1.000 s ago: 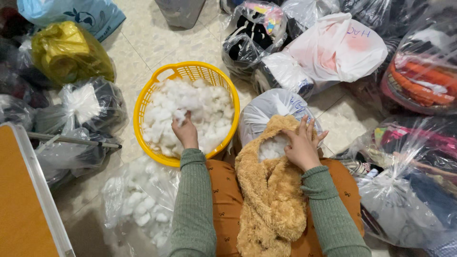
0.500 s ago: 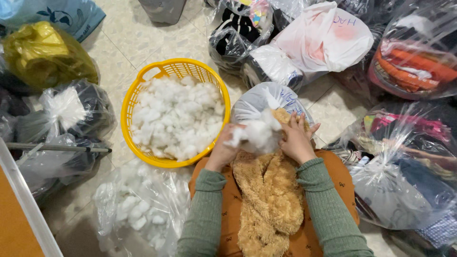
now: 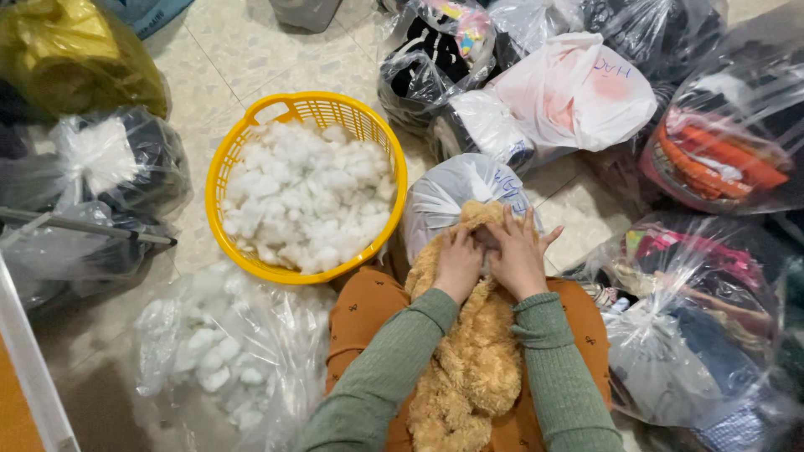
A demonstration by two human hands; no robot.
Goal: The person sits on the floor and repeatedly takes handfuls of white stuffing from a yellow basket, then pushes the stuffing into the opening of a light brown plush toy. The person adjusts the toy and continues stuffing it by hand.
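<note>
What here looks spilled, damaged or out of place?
Nothing stands out. The white stuffing sits inside the yellow basket, the bags are closed, and both hands press on the tan plush toy on the lap.

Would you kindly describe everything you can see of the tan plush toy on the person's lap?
The plush toy is tan, with curly, fleecy fabric. It looks limp and only partly filled. It lies lengthwise along the lap, running from the knees toward the camera. The left hand and right hand press side by side on its far end, which rests against a white plastic bag. Its exact shape cannot be made out.
</note>
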